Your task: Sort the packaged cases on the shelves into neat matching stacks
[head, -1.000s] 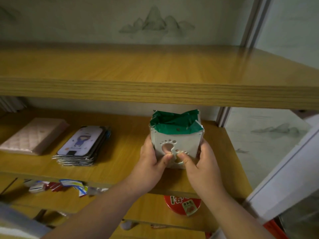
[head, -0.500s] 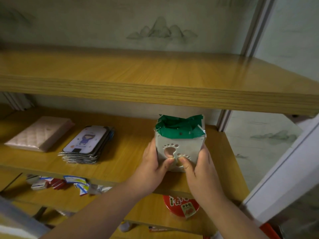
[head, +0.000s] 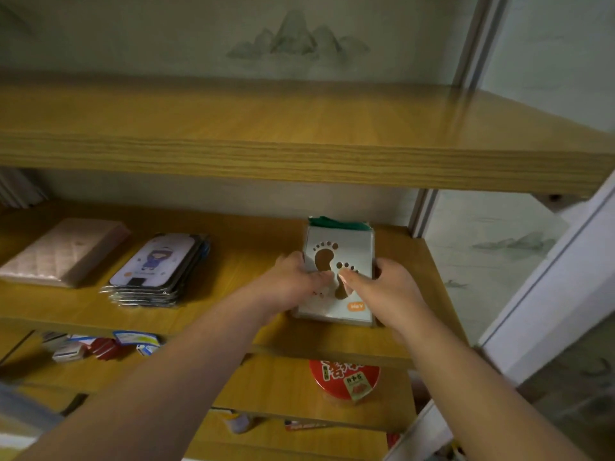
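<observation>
Laid down flat now on the middle shelf (head: 233, 261), toward its right end; half a second ago stood upright there, green top facing up. Held from both sides: left hand (head: 296, 281) curled around the left edge of the stack of cases (head: 342, 261), right hand (head: 386, 287) curled around the right edge, thumbs on the front. White front with two footprint cut-outs, small orange tag in the lower corner, letters too blurred to read. Green lining showing at the far end. Further left, well apart: a stack of cartoon cases (head: 156, 271) and a pink quilted box (head: 63, 251). Below, a red tin (head: 344, 380) with Chinese characters, not readable.
</observation>
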{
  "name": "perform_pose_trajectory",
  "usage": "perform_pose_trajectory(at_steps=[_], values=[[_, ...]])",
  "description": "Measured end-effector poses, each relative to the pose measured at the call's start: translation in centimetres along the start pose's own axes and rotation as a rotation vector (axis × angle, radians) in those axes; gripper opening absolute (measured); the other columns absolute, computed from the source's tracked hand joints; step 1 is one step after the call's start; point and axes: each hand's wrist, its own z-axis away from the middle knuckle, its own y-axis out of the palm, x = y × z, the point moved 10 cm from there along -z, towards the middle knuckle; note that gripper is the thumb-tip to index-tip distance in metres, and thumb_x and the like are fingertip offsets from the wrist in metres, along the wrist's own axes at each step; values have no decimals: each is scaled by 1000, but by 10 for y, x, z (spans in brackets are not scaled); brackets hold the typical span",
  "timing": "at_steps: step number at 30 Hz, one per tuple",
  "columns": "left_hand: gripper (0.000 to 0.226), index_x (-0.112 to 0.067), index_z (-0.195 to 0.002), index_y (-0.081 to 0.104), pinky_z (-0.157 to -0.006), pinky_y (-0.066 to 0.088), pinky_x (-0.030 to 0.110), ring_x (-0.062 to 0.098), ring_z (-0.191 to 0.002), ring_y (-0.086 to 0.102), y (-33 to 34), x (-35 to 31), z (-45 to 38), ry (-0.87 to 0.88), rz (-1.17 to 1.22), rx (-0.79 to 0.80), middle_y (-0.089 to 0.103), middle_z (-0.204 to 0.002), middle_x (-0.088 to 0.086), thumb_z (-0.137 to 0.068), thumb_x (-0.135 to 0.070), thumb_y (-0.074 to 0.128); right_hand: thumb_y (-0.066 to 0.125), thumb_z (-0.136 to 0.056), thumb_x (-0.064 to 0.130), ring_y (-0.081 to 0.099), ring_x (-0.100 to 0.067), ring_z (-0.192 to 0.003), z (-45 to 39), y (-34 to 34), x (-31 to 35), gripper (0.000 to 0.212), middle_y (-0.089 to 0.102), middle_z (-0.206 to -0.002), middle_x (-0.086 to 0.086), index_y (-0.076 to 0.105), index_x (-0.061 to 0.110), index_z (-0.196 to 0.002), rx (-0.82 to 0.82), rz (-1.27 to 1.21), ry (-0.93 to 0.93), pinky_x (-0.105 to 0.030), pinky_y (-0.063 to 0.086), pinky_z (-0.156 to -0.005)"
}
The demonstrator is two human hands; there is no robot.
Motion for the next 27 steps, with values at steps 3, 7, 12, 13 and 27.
perform_pose_trajectory(at_steps=[3,7,12,13,27], values=[[61,-17,-136,51,-103,50,47,27,-118,60,3,3,-9,-44,30,52,58,-135,7,-88,-49,71,74,-78,44,71,-5,-65,-9,1,-6,15,74,-81,10,63,37,-86,18,4,42,-25,58,-53],[53,-16,-131,57,-103,50,48,26,-114,65,9,4,-11,-80,71,101,67,-128,6,-89,-44,72,73,-75,46,71,-10,-69,-16,4,-15,16,74,-73,8,68,31,-80,26,40,88,-32,60,-62],[51,-16,-131,58,-100,52,47,27,-113,63,6,2,-12,-88,-22,2,63,-129,8,-91,-45,68,64,-70,53,67,-8,-75,-24,10,-14,31,71,-86,9,71,29,-89,79,168,78,-26,52,-57],[50,-16,-131,58,-99,53,46,27,-112,63,5,2,-12,-87,-31,-29,63,-129,8,-91,-45,68,62,-68,56,66,-10,-78,-25,10,-15,39,70,-92,7,70,29,-94,70,195,75,-26,53,-58],[71,-13,-156,35,-120,22,38,25,-151,26,-32,-12,34,154,-427,-236,34,-164,7,-101,-58,38,36,-79,80,32,-26,-136,19,-20,8,87,35,-147,-2,34,26,-148,-196,420,-70,-48,41,-98]])
